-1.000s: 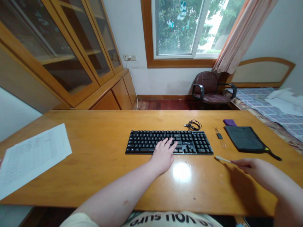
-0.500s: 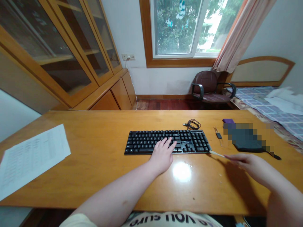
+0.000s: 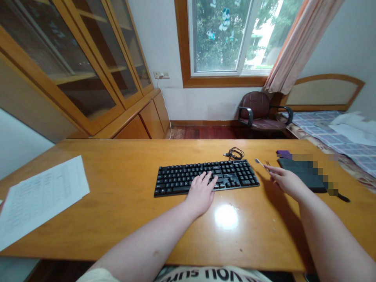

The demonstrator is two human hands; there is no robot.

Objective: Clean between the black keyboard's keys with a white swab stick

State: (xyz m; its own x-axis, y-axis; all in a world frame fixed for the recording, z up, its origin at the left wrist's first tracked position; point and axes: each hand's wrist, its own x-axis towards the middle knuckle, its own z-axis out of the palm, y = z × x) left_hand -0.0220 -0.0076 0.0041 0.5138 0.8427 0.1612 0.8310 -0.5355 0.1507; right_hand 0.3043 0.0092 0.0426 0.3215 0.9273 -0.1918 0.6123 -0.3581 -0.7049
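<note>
A black keyboard (image 3: 179,180) lies on the wooden desk, its right end turned slightly away from me. My left hand (image 3: 201,192) rests on its keys right of the middle, fingers spread and pressing down flat. To the right of the keyboard, my right hand (image 3: 283,181) pinches a thin white toothbrush (image 3: 261,163). The dark-bristled head points up and left, apart from the keyboard's upper right corner. Behind the keyboard sits its coiled black cable (image 3: 235,152) with the plug showing.
Printed sheets (image 3: 48,196) lie at the desk's left. On the right are a dark flat pouch (image 3: 302,174), partly pixelated, and a small purple item (image 3: 283,154). Small crumbs dot the desk (image 3: 182,231) in front. An armchair (image 3: 258,111) and a glass-fronted cabinet (image 3: 117,105) stand beyond.
My right hand has moved up and left, lifting the toothbrush from the keyboard's lower right corner to beside its upper right. The keyboard has turned slightly, its right end farther away. My left hand stays on it.
</note>
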